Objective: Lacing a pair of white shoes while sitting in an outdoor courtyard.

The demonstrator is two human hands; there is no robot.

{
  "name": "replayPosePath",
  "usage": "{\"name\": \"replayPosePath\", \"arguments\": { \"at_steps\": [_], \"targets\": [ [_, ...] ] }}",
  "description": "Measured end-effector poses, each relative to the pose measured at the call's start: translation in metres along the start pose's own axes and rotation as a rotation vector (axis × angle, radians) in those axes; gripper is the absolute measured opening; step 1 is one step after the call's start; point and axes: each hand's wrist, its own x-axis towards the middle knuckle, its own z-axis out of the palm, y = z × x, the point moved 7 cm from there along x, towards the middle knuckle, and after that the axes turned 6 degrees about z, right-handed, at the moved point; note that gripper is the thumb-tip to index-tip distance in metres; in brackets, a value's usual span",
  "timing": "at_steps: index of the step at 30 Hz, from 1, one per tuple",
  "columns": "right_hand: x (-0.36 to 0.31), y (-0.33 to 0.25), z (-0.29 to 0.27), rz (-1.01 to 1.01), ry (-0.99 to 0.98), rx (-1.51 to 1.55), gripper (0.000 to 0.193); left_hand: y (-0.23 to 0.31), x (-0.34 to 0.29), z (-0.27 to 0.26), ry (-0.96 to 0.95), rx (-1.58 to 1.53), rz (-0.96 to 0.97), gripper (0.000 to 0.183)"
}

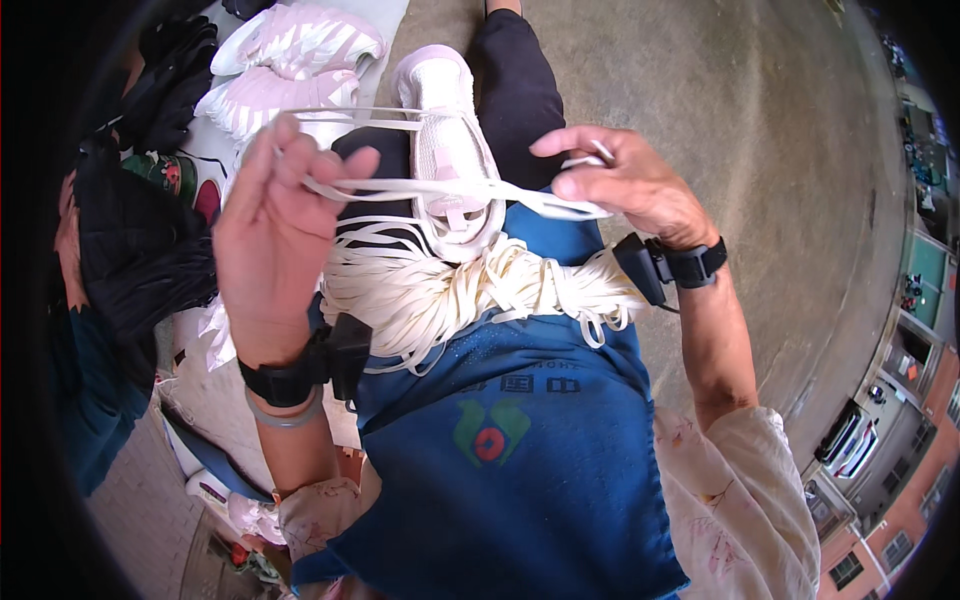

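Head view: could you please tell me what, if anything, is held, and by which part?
Flat white laces, held by the right hand where they reach its thumb; the left hand's grip is unclear.

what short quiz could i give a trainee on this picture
1. True or false: the bundle of flat cream laces lies on the blue cloth apron.
2. What stretches between the left hand and right hand? a) black belt b) flat white lace c) red rope
3. On which side of the white mesh shoe do the pink-and-white shoes lie?
Key: 1 true; 2 b; 3 left.
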Motion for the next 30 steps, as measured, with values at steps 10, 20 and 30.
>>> {"name": "replayPosePath", "arguments": {
  "at_steps": [10,20,30],
  "targets": [
    [0.004,0.06,-0.053,0.025,0.156,1.538,0.032,0.01,-0.004,0.019,-0.158,-0.176,-0.109,0.017],
    [-0.003,0.034,-0.034,-0.104,0.058,1.592,0.052,0.022,-0.018,-0.026,0.349,-0.129,0.085,0.017],
    [-0.017,-0.017,0.044,-0.044,0.067,0.619,0.044,-0.03,-0.064,0.018,-0.02,0.746,-0.341,0.021]
  ]
}}
